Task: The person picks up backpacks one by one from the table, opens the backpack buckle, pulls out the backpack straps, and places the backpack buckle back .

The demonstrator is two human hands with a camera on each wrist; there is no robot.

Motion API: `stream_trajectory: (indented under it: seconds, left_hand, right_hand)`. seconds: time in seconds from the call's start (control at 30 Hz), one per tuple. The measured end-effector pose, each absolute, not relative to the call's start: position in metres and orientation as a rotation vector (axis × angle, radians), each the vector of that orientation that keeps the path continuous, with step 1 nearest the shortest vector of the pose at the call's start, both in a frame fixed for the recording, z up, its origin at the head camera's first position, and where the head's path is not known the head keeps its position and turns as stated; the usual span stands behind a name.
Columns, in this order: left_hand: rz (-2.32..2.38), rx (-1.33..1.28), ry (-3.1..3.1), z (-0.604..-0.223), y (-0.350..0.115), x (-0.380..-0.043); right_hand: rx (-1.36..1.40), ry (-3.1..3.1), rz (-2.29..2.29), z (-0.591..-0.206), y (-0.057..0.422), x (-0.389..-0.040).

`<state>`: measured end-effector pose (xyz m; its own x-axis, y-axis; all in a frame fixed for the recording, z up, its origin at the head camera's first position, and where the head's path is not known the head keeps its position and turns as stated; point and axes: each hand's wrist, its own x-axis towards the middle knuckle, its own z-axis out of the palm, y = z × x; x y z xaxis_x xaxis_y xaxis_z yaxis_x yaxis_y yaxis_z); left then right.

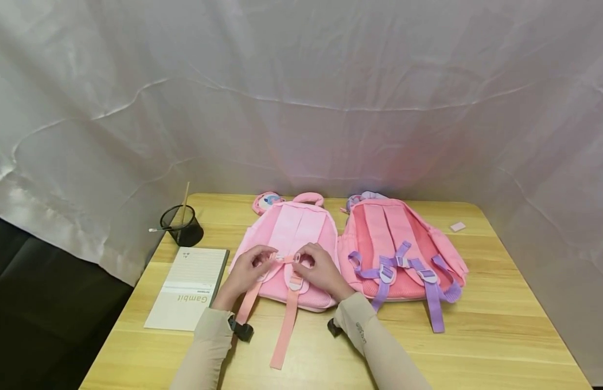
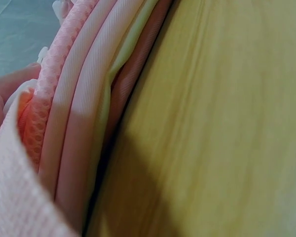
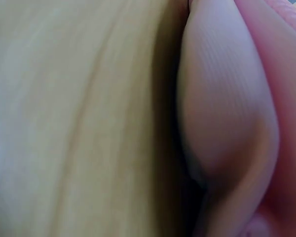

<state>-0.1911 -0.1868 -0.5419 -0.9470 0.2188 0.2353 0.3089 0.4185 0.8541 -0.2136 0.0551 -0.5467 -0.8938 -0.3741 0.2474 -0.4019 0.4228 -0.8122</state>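
A light pink backpack [image 1: 284, 230] lies on the table with its shoulder straps facing up. Across its middle runs a short coral chest strap [image 1: 289, 259] with a white buckle [image 1: 279, 258]. My left hand [image 1: 247, 271] pinches the buckle at its left side between thumb and fingertips. On the other side, my right hand [image 1: 324, 271] pinches the right end of the chest strap, by a small white plastic piece [image 1: 297, 258]. The left wrist view shows the backpack's layered side [image 2: 84, 108] and part of a thumb or finger [image 2: 17, 81]. Only fabric and wood fill the right wrist view.
A darker pink backpack [image 1: 374, 225] with purple straps lies against the right side. To the left are a notebook [image 1: 184, 292] and a black mesh pen cup [image 1: 188, 234]. A small pale block [image 1: 458, 226] lies far right. Grey curtain [image 1: 330, 97] hangs behind the table.
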Motion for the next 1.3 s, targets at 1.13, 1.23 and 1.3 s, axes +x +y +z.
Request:
stream_trajectory:
  seconds: [1.13,1.23,1.3]
  left_hand:
    - [-1.717,-0.368,-2.534,-0.547,-0.19,-0.195]
    - [-1.734,-0.372,-2.522,-0.549,-0.191,-0.196]
    - [-1.736,-0.375,-2.521,-0.549,-0.191,-0.196]
  right_hand:
    - [0.837,-2.688,1.368,-0.539,0.031,-0.227]
    - [0.843,-2.708,1.352,-0.539,0.031,-0.228]
    - [0.845,-2.716,1.338,-0.539,0.031,-0.228]
